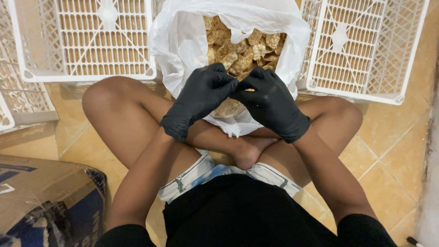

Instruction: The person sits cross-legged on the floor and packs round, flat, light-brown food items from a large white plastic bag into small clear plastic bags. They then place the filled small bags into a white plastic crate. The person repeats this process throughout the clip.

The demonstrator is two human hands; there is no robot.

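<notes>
left hand [197, 101] + right hand [270, 103]: fingertips pinch one cracker [249, 89] | light, brittle, hold by edges | bag [180, 45] at 12 o'clock

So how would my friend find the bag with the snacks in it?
Look past the seated person's crossed legs on the tan tiled floor. Between two white plastic crates sits a white plastic bag, open and full of round golden crackers. Both gloved hands meet right over it; the crates are rigid grids.

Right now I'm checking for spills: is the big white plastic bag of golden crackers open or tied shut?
Open. The white plastic bag has its mouth spread wide, with the golden crackers exposed inside, beyond the black-gloved left hand and right hand.
</notes>
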